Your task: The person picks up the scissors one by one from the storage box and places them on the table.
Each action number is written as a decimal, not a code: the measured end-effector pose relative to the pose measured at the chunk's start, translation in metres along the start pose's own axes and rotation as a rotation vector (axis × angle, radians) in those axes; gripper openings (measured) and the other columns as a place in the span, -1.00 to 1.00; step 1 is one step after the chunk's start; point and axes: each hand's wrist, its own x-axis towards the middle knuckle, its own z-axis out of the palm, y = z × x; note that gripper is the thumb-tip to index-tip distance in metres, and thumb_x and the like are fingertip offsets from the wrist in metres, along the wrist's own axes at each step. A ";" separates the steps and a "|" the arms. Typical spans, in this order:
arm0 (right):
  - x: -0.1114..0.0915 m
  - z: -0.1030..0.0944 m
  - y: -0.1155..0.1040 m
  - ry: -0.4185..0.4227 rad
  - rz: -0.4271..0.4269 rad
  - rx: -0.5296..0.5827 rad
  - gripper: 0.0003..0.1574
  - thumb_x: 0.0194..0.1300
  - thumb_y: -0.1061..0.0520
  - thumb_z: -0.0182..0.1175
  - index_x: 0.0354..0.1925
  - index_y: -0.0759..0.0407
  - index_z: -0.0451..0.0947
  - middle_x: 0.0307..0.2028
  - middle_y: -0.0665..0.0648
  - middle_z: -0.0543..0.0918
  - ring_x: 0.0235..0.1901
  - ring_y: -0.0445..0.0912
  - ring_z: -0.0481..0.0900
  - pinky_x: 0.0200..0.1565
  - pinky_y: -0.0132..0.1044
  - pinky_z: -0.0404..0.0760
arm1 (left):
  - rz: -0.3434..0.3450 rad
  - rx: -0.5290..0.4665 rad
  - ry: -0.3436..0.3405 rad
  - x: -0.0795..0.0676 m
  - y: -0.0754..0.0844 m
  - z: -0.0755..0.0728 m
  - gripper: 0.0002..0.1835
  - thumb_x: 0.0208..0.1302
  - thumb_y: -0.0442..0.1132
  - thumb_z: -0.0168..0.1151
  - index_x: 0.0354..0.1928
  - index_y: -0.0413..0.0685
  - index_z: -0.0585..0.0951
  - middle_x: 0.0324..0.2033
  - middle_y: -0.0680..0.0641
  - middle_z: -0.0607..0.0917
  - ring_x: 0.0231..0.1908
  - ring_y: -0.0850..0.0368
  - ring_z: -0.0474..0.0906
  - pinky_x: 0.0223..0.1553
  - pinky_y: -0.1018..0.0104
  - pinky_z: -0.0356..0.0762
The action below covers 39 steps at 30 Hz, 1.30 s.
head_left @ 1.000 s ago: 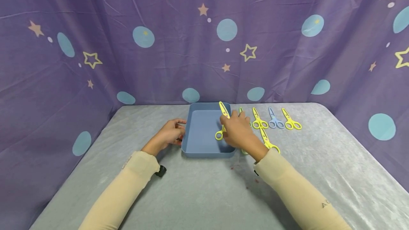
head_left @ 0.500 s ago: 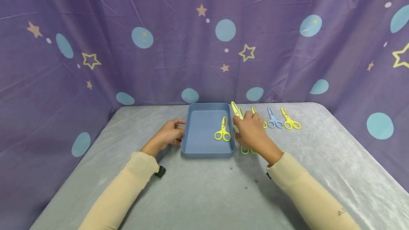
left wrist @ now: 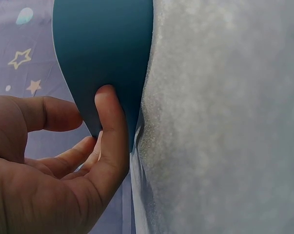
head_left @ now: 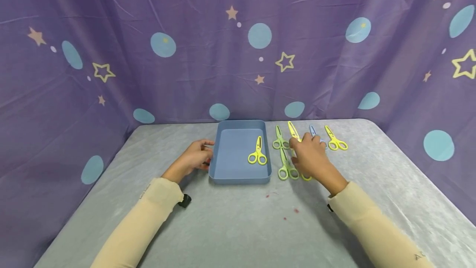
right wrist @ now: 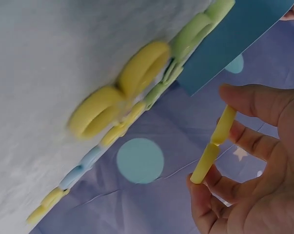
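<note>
My right hand holds a pair of yellow scissors by the handles, raised above the table. In the right wrist view those scissors appear edge-on between thumb and fingers. Below the hand lie more scissors: a far green pair, a near green pair, and a yellow pair partly hidden by the hand in the head view. My left hand is at the left side of the blue tray; one fingertip touches its outer wall. One yellow pair of scissors lies inside the tray.
To the right of my right hand lie blue scissors, partly covered, and another yellow pair. A grey cloth covers the table. A purple patterned curtain hangs behind and at both sides.
My right hand has moved right from over the tray with the yellow scissors, now above the scissors on the table. The left hand keeps its place at the tray.
</note>
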 end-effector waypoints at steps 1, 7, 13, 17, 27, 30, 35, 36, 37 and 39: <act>-0.001 0.000 0.002 -0.001 0.003 -0.005 -0.59 0.07 0.15 0.46 -0.11 0.12 0.54 -0.23 0.42 0.43 -0.24 0.40 0.37 -0.32 0.22 0.38 | -0.003 0.000 0.004 0.000 0.000 0.000 -0.41 0.36 -0.42 0.01 0.44 -0.15 0.30 0.06 -0.31 0.48 -0.35 -0.02 0.51 -0.39 0.08 0.65; -0.009 -0.002 0.018 -0.043 0.039 -0.009 -0.61 0.08 0.16 0.44 -0.13 0.14 0.53 -0.25 0.43 0.42 -0.23 0.40 0.35 -0.32 0.24 0.38 | -0.009 -0.001 0.007 -0.001 0.000 0.001 -0.41 0.35 -0.40 0.01 0.43 -0.11 0.32 0.05 -0.29 0.49 -0.36 -0.02 0.52 -0.39 0.08 0.65; -0.016 -0.002 0.035 -0.114 0.083 -0.001 -0.57 0.11 0.14 0.46 -0.07 0.15 0.54 -0.21 0.46 0.41 -0.17 0.46 0.36 -0.24 0.34 0.38 | -0.008 -0.003 0.010 -0.001 0.000 0.000 -0.42 0.36 -0.40 0.01 0.43 -0.12 0.32 0.04 -0.29 0.49 -0.37 -0.01 0.52 -0.39 0.09 0.65; -0.021 0.000 0.046 -0.140 0.106 0.021 -0.59 0.06 0.17 0.43 -0.10 0.17 0.57 -0.22 0.46 0.44 -0.18 0.49 0.37 -0.23 0.39 0.35 | -0.007 0.002 0.009 -0.001 0.001 0.000 -0.42 0.37 -0.40 0.01 0.43 -0.13 0.31 0.05 -0.30 0.48 -0.37 -0.01 0.51 -0.39 0.09 0.65; -0.029 -0.002 0.059 -0.248 0.150 0.061 -0.57 0.03 0.07 0.51 -0.17 0.19 0.58 -0.24 0.42 0.49 -0.21 0.45 0.39 -0.32 0.30 0.37 | -0.006 -0.009 -0.005 0.000 -0.001 0.000 -0.42 0.37 -0.40 0.00 0.44 -0.12 0.31 0.04 -0.29 0.47 -0.38 0.00 0.49 -0.41 0.10 0.63; -0.030 -0.004 0.064 -0.297 0.164 0.067 -0.56 0.07 0.02 0.51 -0.17 0.18 0.56 -0.23 0.38 0.50 -0.21 0.42 0.39 -0.30 0.30 0.39 | -0.003 -0.021 -0.007 0.001 -0.002 -0.001 -0.42 0.36 -0.41 0.02 0.43 -0.14 0.31 0.05 -0.31 0.48 -0.36 -0.02 0.52 -0.40 0.10 0.65; -0.033 -0.007 0.071 -0.337 0.170 0.107 -0.57 0.08 0.02 0.50 -0.17 0.17 0.55 -0.21 0.35 0.53 -0.25 0.35 0.38 -0.32 0.27 0.40 | 0.006 -0.028 -0.013 0.001 -0.001 -0.001 -0.40 0.35 -0.42 0.03 0.44 -0.18 0.28 0.08 -0.33 0.47 -0.32 -0.04 0.54 -0.37 0.08 0.67; -0.034 -0.008 0.072 -0.345 0.170 0.114 -0.57 0.09 0.03 0.50 -0.17 0.17 0.55 -0.20 0.35 0.53 -0.26 0.34 0.38 -0.33 0.26 0.40 | 0.007 -0.026 -0.015 0.001 -0.001 -0.002 -0.39 0.35 -0.41 0.03 0.45 -0.19 0.28 0.08 -0.33 0.47 -0.32 -0.04 0.54 -0.36 0.06 0.66; -0.034 -0.009 0.072 -0.354 0.170 0.121 -0.57 0.10 0.03 0.49 -0.16 0.17 0.55 -0.19 0.35 0.53 -0.27 0.33 0.38 -0.34 0.24 0.40 | 0.005 -0.024 -0.018 0.000 0.000 -0.002 -0.39 0.36 -0.40 0.03 0.45 -0.18 0.27 0.09 -0.34 0.47 -0.32 -0.04 0.53 -0.36 0.05 0.66; -0.035 -0.011 0.073 -0.374 0.167 0.122 -0.58 0.11 0.03 0.49 -0.16 0.16 0.55 -0.19 0.35 0.53 -0.28 0.31 0.39 -0.35 0.22 0.41 | 0.004 -0.022 -0.020 -0.001 0.000 -0.002 -0.39 0.37 -0.40 0.01 0.46 -0.17 0.26 0.09 -0.34 0.47 -0.32 -0.03 0.53 -0.34 0.04 0.66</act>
